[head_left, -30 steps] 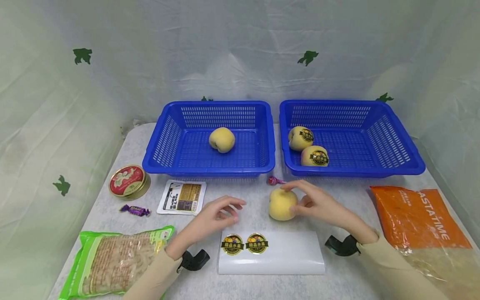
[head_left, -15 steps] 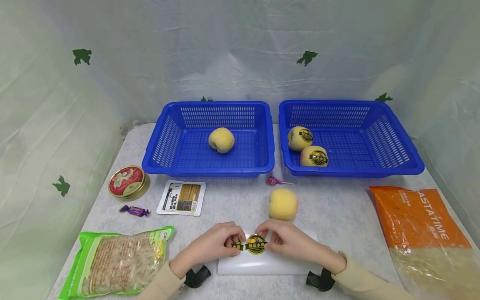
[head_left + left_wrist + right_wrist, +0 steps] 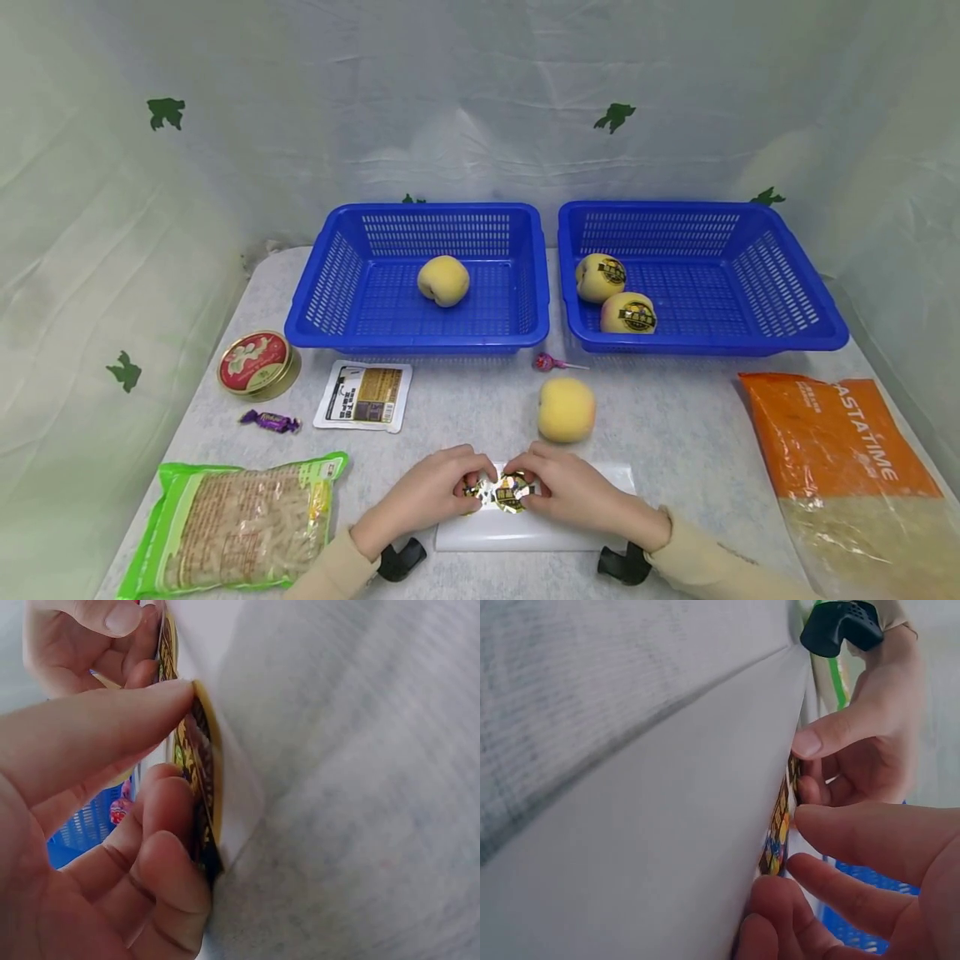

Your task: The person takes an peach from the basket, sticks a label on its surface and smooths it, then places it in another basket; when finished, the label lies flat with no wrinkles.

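A white sheet bearing two round black-and-gold stickers lies at the front of the table. My left hand pinches the left sticker between thumb and fingers. At the right sticker, my right hand pinches with thumb and fingertips; whether an edge is lifted cannot be told. Both stickers glint and are partly covered by fingers. Just behind the sheet sits a yellow peach, touched by neither hand.
The left blue basket holds one peach; the right blue basket holds two stickered peaches. Around them lie a lollipop, red tin, purple candy, white packet, green-edged bag and orange bag.
My right hand has let go of the peach and moved down-left to the right sticker. My left hand has come down onto the left sticker. The stickers now catch glare.
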### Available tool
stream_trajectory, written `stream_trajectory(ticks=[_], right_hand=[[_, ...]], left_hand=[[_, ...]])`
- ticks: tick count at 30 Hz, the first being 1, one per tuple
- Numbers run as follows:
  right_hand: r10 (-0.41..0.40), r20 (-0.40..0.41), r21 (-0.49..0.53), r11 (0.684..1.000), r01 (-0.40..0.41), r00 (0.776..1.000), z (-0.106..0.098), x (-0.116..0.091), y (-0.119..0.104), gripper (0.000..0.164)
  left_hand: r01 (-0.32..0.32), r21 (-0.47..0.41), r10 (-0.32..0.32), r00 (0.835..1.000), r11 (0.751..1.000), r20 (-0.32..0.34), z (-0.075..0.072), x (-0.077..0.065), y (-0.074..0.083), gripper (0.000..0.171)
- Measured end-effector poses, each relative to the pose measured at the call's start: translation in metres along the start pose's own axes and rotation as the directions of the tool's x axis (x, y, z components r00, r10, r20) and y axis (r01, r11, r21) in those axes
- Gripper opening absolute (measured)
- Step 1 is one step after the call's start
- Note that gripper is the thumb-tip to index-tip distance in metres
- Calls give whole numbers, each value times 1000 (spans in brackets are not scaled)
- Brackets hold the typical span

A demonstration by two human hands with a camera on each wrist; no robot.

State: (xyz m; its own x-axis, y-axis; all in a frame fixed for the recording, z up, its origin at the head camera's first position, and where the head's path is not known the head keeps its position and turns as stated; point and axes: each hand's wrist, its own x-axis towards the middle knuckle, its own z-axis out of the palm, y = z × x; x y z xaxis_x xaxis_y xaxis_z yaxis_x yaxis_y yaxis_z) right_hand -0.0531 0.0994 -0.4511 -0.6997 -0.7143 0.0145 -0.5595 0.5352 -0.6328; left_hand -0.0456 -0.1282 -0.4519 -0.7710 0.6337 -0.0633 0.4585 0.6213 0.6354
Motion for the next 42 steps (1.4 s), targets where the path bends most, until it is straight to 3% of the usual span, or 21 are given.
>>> stream_trajectory(ticks=[7,16,26,29,36,39,42], right_hand=[[20,-3,43,999,-19,1000,1,0,-1,25],[26,-29,-16,1000,-27,999,3,-1,-9,29],[86,7,180,980,-86,996,0,1,-4,23],[44,3,184,982,-44,999,0,1,-3,23],[-139,-37,34,990,140,990,1,1,-1,27],[-215,-65,94,971,220,974,-3,1,-3,27],[-253,-105,248,930,271,962,-13,1,-4,28]], left_hand=[[2,-32,-2,1000,999,-19,3,1,-4,28],[14,-78,-15,1000,997,-17,2,4,-4,31],[20,-62,-19,1000,998,13,-1,7,-2,32],[20,-66,-19,1000,998,15,-1,7,-3,33],[9,-47,-8,1000,999,13,-1,6,-2,31],[15,-43,-15,1000,999,15,-1,6,-1,30],[24,-33,-23,999,999,26,-2,5,2,30]])
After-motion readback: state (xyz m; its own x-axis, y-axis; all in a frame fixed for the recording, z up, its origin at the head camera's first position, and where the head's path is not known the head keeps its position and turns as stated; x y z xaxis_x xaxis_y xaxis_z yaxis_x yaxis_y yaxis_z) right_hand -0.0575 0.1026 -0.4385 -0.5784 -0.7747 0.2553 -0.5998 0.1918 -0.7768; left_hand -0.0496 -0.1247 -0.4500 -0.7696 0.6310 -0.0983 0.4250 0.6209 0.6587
